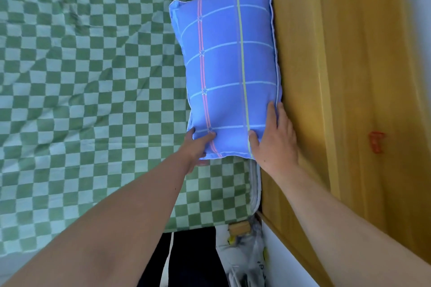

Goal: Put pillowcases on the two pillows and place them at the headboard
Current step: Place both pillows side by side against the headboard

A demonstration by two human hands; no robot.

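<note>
Both hands' grip (198,144) (275,137) on cased pillow (228,65).

Pillow (228,72) sits tight against the wooden headboard (326,77); checkered sheet (93,77) to its left lies open.

Bedroom corner in daylight
A green-and-white checkered bedsheet (93,100) covers the bed; beside it stands a yellowish wooden headboard panel (338,77).
</note>
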